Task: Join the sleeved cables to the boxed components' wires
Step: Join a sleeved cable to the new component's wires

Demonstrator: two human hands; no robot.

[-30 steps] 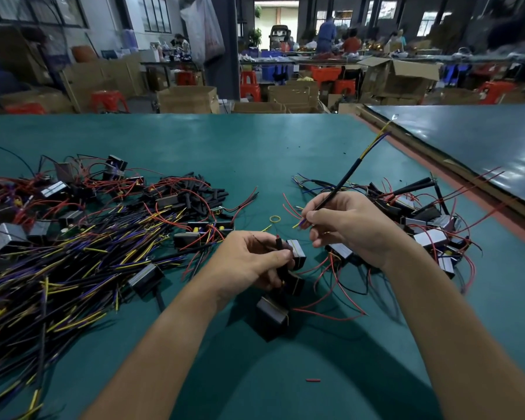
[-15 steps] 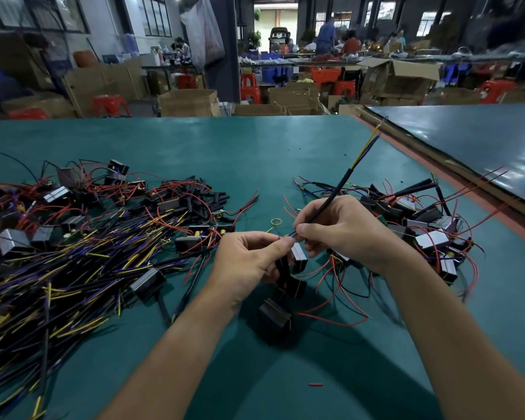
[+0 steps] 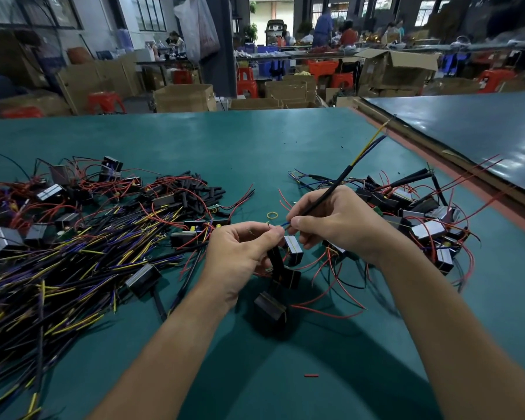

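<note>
**Operator:** Is any text, number or brand readable?

**Inspector:** None. The boxed components near the right edge of the tabletop show plain pale and black faces, and any print on them is too small to resolve. The cardboard boxes beyond the far edge show bare brown sides.

**Operator:** What about the hanging plastic bag?

**Inspector:** It shows a reddish area, too blurred to read.
</note>
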